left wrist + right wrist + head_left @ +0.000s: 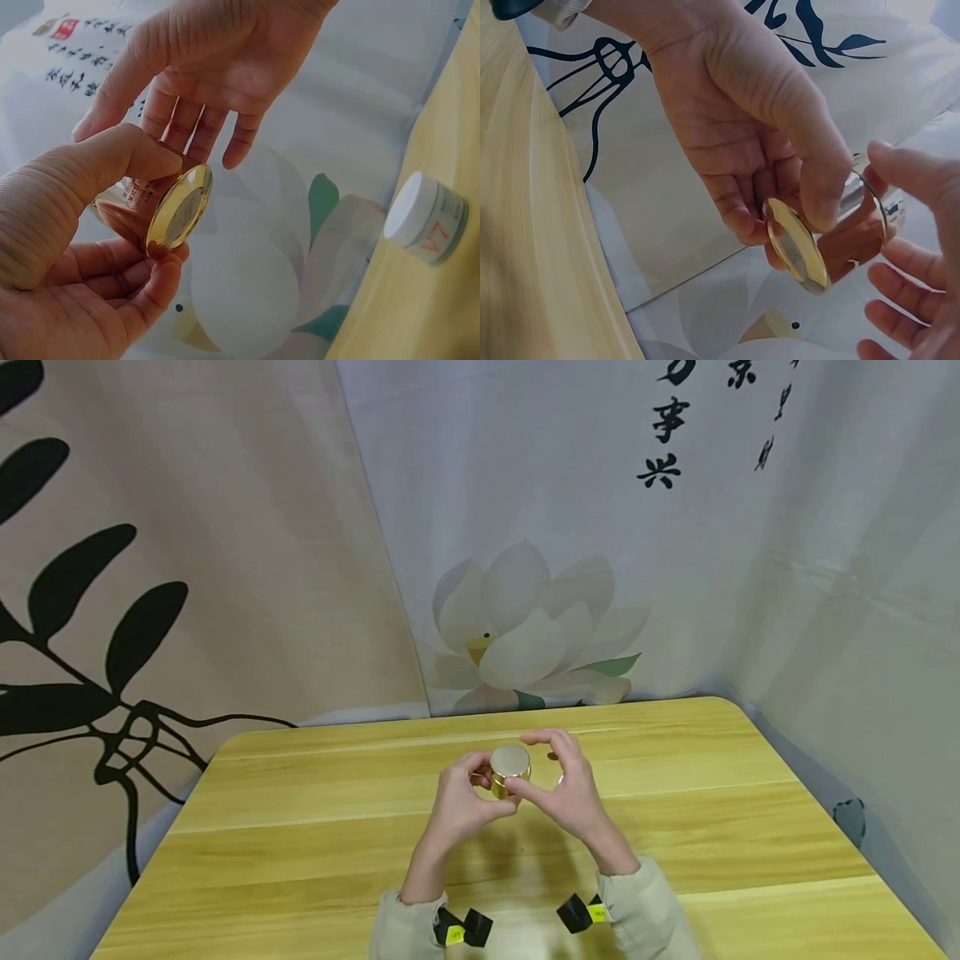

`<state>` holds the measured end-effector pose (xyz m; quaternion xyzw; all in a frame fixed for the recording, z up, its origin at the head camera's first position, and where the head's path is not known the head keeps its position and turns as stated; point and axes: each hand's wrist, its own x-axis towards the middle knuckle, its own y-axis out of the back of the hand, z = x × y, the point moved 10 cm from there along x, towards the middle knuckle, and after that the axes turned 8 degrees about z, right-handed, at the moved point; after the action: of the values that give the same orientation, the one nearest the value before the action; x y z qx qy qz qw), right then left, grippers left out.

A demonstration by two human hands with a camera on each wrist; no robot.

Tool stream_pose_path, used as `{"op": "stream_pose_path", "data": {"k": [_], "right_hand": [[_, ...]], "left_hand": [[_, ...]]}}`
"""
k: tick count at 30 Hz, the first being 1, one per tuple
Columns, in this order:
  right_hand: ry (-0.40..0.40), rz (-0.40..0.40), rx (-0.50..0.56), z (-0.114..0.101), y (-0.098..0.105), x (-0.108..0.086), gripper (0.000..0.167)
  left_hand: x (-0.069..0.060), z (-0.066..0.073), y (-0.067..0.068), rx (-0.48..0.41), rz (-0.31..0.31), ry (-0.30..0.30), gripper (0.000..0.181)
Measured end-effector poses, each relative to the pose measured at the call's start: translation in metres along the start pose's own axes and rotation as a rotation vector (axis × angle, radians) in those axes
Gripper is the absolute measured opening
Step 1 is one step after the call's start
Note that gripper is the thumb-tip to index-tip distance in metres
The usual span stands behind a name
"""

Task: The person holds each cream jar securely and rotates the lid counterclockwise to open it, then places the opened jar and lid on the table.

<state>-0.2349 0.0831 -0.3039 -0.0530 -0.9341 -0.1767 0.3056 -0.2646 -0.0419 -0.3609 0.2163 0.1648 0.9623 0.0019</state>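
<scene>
A shiny gold jar (500,786) with a pale, flat round top (510,760) is held above the wooden table. My left hand (459,802) grips it between thumb and fingers from the left. In the left wrist view, the gold rim and round end (180,210) face the camera, with small print on the side. My right hand (573,797) is spread around the right side, fingers extended. Its thumb is close to the jar; whether it touches, I cannot tell. A white jar marked "V7" (431,219) stands on the table, mostly hidden behind my right hand in the head view.
The wooden table (300,827) has rounded far corners. Pale cloth (712,610) printed with a lotus, leaves and black characters hangs behind it and at its sides. Black devices (477,927) with yellow labels sit at both wrists, below the sleeves (648,910).
</scene>
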Motion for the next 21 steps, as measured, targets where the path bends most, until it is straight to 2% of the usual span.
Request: {"op": "stream_pose_path", "data": {"k": [4,7,11,14,21], "right_hand": [[-0.014,0.02,-0.007,0.02,-0.003,0.0,0.04],[-0.01,0.001,0.011,0.035,-0.006,-0.001,0.04],[0.051,-0.058,0.056,0.036,-0.01,-0.003,0.04],[0.078,-0.084,0.063,0.035,-0.013,-0.004,0.044],[-0.002,-0.026,0.013,0.042,-0.011,-0.004,0.049]], "left_hand": [[0.0,0.004,0.0,-0.001,0.001,0.026,0.039],[-0.001,0.021,0.004,-0.014,-0.002,0.022,0.036],[-0.002,0.041,0.009,-0.023,-0.01,0.012,0.032],[-0.003,0.042,0.01,-0.02,-0.013,0.01,0.032],[-0.004,0.042,0.009,-0.028,-0.013,0.007,0.033]]}}
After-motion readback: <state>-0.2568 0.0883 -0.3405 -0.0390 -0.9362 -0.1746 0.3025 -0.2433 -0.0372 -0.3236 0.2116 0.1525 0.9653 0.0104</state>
